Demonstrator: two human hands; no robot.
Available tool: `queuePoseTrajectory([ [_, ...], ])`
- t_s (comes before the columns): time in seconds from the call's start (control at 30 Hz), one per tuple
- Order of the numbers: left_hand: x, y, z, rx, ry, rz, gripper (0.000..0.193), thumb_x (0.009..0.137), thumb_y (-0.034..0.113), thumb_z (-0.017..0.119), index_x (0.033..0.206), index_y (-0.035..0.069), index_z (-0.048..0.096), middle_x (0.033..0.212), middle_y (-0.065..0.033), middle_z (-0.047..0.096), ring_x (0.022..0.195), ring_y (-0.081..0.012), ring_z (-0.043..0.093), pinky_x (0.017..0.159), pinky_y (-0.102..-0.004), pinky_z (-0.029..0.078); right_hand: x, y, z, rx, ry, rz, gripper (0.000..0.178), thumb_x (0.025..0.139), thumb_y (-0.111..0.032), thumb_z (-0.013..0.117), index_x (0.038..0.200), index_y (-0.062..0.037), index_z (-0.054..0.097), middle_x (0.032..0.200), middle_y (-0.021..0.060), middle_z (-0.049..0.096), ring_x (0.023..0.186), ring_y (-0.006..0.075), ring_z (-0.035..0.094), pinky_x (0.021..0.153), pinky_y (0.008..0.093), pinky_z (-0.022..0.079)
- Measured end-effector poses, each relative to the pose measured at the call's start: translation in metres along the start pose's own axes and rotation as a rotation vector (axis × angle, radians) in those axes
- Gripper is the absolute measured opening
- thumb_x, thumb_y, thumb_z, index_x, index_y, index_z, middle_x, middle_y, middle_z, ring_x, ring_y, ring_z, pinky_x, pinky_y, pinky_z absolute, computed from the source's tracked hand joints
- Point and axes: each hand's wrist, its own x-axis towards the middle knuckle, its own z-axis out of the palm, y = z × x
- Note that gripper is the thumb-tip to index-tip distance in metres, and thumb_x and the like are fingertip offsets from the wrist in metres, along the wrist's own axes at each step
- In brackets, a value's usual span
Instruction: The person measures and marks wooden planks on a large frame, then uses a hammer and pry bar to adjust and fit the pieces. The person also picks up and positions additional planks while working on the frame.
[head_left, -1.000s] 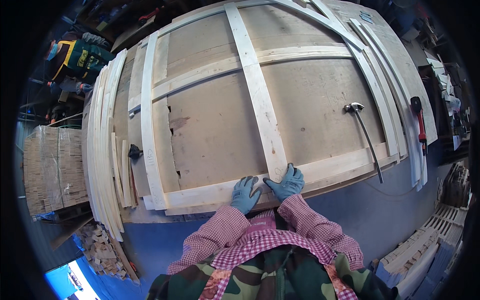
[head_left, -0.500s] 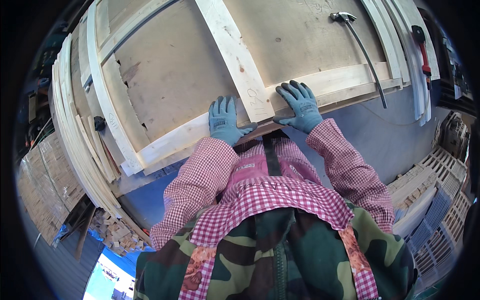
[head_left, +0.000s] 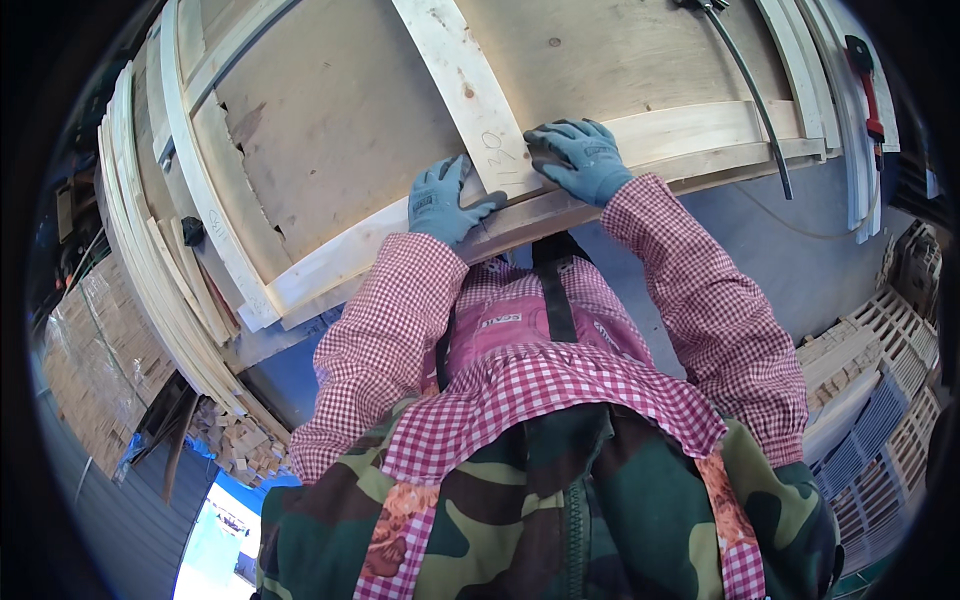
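A wooden frame with a plywood panel [head_left: 340,110] lies on the bench. Across it runs a pale middle batten [head_left: 460,85] with pencil marks, its near end at the frame's front rail. My left hand [head_left: 437,203], in a blue-grey glove, rests just left of that end, fingers laid forward and thumb stretched toward the batten. On the other side, my gloved right hand [head_left: 585,165] lies over the front rail [head_left: 690,130], its dark fingertips against the batten's right edge and its thumb apart. Neither hand has lifted anything. A hammer [head_left: 740,75] lies on the frame to the right.
Long wooden strips [head_left: 135,230] are stacked along the left edge. A red-and-black tool [head_left: 868,90] lies on pale strips at the far right. Wrapped wood blocks [head_left: 95,350] and loose offcuts [head_left: 235,435] stand at lower left, slatted pallets [head_left: 890,420] at lower right.
My right hand has shifted left against the batten, its spread fingers now closer together. My left hand stays beside the batten's end. The view has shifted slightly, placing the hammer higher.
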Motion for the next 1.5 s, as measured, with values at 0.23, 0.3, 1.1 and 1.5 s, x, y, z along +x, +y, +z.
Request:
queuePoseTrajectory([
  [0.23,0.025,-0.001,0.016,-0.196,0.058,-0.365,0.045,0.083,0.054,0.062,0.106,0.017,0.071,0.117,-0.0101,0.06,0.113,-0.0289,0.052,0.098,-0.0393,0.04,0.035,-0.024,-0.021,-0.039,-0.208,0.316,0.047,0.089,-0.059,0.05,0.126,-0.0312,0.06,0.129,-0.0002,0.056,0.125,0.0218,0.045,0.108,0.0408,0.028],
  [0.3,0.024,-0.005,0.02,-0.213,0.058,-0.354,0.043,0.082,0.052,0.064,0.106,0.017,0.071,0.116,-0.0094,0.06,0.112,-0.0287,0.052,0.098,-0.0391,0.04,0.034,-0.021,-0.017,-0.025,-0.215,0.292,0.047,0.087,-0.059,0.052,0.124,-0.0319,0.062,0.127,-0.0009,0.058,0.125,0.0209,0.046,0.108,0.0398,0.029],
  [1.1,0.011,0.001,0.016,-0.213,0.105,-0.276,0.05,0.08,0.048,0.068,0.119,0.017,0.065,0.117,-0.0128,0.059,0.113,-0.0308,0.05,0.101,-0.0394,0.037,0.045,-0.033,-0.033,0.185,-0.336,0.42,0.049,0.084,-0.055,0.062,0.123,-0.0251,0.063,0.12,0.001,0.064,0.122,0.0227,0.05,0.105,0.04,0.034],
  [1.5,0.016,-0.014,0.037,-0.256,0.187,-0.244,0.043,0.076,0.039,0.075,0.105,0.007,0.068,0.102,-0.013,0.063,0.098,-0.0307,0.056,0.088,-0.0405,0.043,-0.03,0.121,-0.093,0.029,0.77,0.571,0.063,0.081,-0.033,0.066,0.138,-0.0167,0.044,0.125,0.014,0.054,0.116,0.0325,0.049,0.102,0.0439,0.036],
])
